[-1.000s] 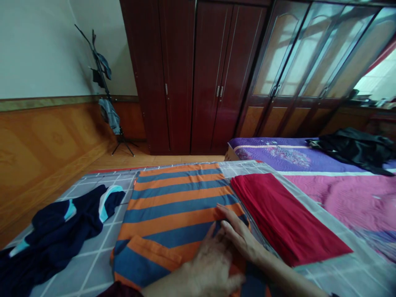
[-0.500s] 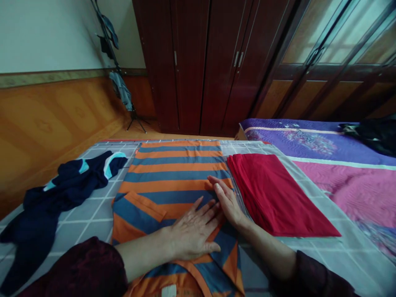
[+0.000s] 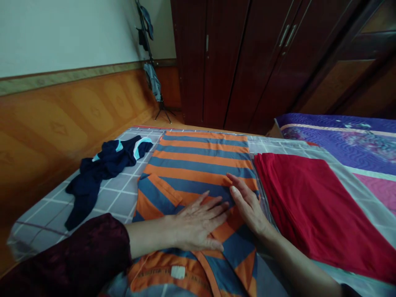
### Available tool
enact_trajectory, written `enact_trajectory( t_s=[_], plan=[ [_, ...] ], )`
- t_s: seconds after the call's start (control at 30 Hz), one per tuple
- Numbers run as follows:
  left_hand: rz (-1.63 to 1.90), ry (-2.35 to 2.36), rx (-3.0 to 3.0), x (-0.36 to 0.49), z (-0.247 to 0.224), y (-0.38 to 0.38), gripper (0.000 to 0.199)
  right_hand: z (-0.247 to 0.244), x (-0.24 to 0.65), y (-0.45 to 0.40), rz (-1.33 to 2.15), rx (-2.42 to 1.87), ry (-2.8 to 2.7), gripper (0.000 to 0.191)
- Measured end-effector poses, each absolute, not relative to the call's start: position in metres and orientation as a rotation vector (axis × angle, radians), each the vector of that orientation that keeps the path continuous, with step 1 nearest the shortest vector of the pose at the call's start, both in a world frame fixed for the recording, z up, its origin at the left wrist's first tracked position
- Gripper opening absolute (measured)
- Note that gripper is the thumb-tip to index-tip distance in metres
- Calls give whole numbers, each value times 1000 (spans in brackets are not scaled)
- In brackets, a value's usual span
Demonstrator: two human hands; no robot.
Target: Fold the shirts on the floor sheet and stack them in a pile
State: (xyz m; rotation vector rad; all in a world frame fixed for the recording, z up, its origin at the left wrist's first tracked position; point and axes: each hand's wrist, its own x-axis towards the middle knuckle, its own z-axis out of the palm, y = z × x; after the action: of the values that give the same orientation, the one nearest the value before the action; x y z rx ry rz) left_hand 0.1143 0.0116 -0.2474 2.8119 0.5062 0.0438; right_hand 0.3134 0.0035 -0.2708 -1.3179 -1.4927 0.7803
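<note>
Crumpled navy garment (image 3: pixel 103 173), folded red cloth (image 3: pixel 309 210), dark wood wardrobe (image 3: pixel 238 62), quilted purple bedspread (image 3: pixel 355 140)

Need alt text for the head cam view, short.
The left hand and right hand rest on an orange-and-blue striped shirt laid on a grey checked bedsheet. A folded red cloth lies to its right, a crumpled navy garment to its left, and dark wooden wardrobe doors stand beyond.

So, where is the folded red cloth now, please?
In the head view, the folded red cloth lies on the grey checked sheet, right of the orange-and-blue striped garment and the right hand.
</note>
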Motion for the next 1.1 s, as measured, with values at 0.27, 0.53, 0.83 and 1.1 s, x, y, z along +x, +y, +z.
enact_trajectory(
  t_s=[0.27, 0.53, 0.83, 1.1],
  plan=[
    [70, 1512, 2713, -2, -244, 56, 68, -256, 289, -23, 483, -1183, -2128, 55],
    [239, 1638, 2676, -30, -272, 61, 62, -256, 265, -42, 460, -975, -2558, 70],
    [167, 1228, 2779, -21, -259, 44, 70, -248, 208, -17, 414, -850, -2650, 76],
    [52, 1265, 2687, -46, -262, -4, 79, -272, 212, 2, 282, -949, -2716, 78]
  ],
)
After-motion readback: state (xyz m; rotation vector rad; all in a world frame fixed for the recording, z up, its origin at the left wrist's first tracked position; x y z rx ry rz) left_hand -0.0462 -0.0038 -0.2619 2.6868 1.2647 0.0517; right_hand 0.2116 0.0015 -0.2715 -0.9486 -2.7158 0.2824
